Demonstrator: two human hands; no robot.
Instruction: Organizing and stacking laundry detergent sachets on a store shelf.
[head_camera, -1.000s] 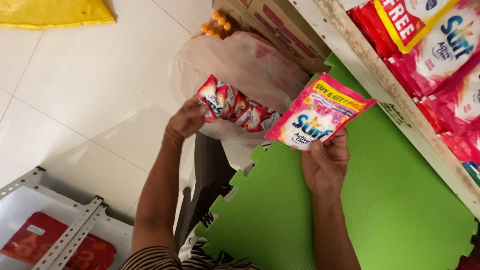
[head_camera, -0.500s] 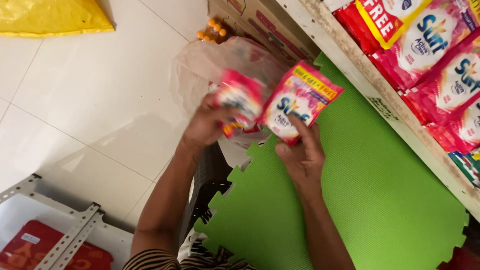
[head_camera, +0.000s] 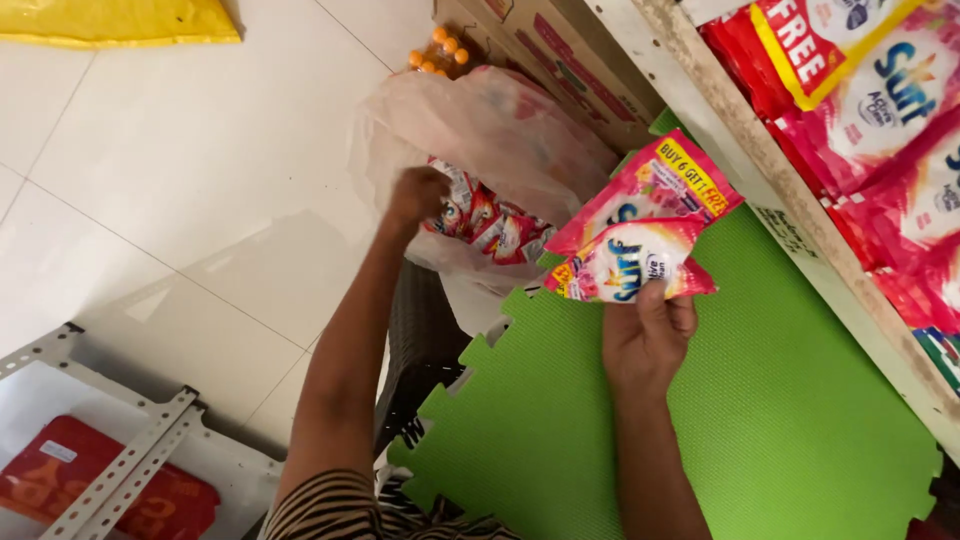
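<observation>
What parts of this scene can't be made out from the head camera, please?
- Left hand: fingers hidden inside the plastic bag; grip unclear.
- Sachets in the bag: partly covered by plastic, count unclear.
- Lower pink packet in the right hand: blurred.
- Shelf packets: cut off by the right edge.
- Orange items: too small to identify.

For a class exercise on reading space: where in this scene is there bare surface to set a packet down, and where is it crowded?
Free: green foam mat between the right hand and shelf edge; white tiled floor beside the left hand. Crowded: the plastic bag of sachets, and the shelf's packets.
</observation>
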